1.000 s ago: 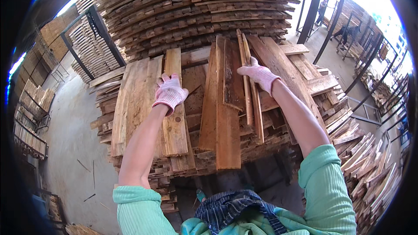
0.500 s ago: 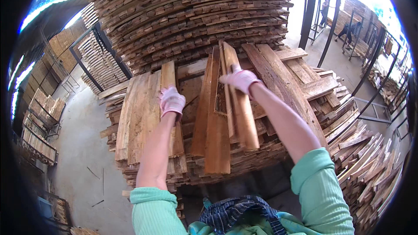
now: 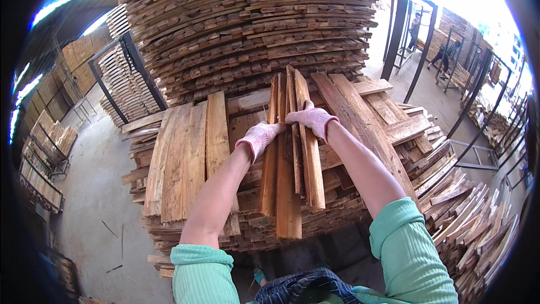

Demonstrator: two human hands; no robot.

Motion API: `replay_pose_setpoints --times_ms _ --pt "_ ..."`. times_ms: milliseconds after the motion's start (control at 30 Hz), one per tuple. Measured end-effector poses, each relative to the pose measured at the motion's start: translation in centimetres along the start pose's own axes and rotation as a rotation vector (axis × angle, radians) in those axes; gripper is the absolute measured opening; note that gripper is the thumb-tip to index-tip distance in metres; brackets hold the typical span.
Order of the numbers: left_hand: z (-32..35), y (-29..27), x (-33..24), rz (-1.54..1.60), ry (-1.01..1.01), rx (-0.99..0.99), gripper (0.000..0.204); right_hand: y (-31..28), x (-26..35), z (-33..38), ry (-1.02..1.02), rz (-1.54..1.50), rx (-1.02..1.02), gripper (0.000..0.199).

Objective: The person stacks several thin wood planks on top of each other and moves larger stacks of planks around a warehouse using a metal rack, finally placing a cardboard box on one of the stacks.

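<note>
Both my hands wear pinkish-white gloves and meet at a loose bundle of narrow wooden boards in the middle of the low stack. My left hand (image 3: 261,137) closes on the bundle's left side, its fingertips hidden among a reddish board (image 3: 269,186) and a longer board (image 3: 288,214). My right hand (image 3: 313,120) grips the rightmost board (image 3: 311,171), which is tilted on its edge, thumb on top. Left of the bundle, several pale boards (image 3: 183,160) lie side by side. To its right are long, rough brown boards (image 3: 360,124).
A tall layered stack of boards (image 3: 247,28) rises directly behind. Dark metal frames stand at the left (image 3: 140,73) and right (image 3: 400,39). Loose boards (image 3: 472,225) heap up at the lower right. Two people are far off at the upper right. Concrete floor (image 3: 93,191) extends left.
My left hand has moved right, from the pale boards to the bundle, and closed on it. My right hand has shifted slightly and its fingers have closed round the rightmost board.
</note>
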State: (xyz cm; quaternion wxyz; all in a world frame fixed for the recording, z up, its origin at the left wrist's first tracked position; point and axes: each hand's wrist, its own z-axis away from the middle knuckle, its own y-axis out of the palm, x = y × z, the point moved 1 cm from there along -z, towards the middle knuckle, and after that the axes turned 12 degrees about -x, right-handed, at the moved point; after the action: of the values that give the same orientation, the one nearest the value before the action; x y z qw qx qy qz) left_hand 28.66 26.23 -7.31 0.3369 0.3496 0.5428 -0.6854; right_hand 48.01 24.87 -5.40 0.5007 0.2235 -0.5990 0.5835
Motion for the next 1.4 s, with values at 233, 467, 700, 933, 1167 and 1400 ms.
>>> replay_pose_setpoints --times_ms 233,467,700,933,1167,1400 --pt "4.5 -5.3 -2.0 0.204 0.022 0.057 0.051 -1.0 -3.7 -0.8 0.014 -0.28 0.073 0.08" --pt "10.3 -20.1 3.0 0.004 0.103 -0.263 0.06 -2.3 -3.6 0.6 -0.085 -0.371 0.08 0.063" --pt "10.9 -17.4 1.4 -1.1 0.189 -0.347 0.057 -4.0 -6.1 -2.3 -0.229 -0.377 0.133 0.045" --pt "3.2 -5.3 -1.5 0.619 -0.07 0.019 0.085 5.7 1.8 7.4 -0.319 -0.593 0.297 0.075" --pt "-0.5 -5.1 2.9 0.442 -0.045 -0.176 0.055 1.7 2.6 9.1 -0.143 -0.03 0.147 0.086" --pt "-2.3 -5.6 0.9 0.066 0.101 -0.203 0.081 -10.1 4.5 3.6 -0.215 0.469 -0.144 0.068"
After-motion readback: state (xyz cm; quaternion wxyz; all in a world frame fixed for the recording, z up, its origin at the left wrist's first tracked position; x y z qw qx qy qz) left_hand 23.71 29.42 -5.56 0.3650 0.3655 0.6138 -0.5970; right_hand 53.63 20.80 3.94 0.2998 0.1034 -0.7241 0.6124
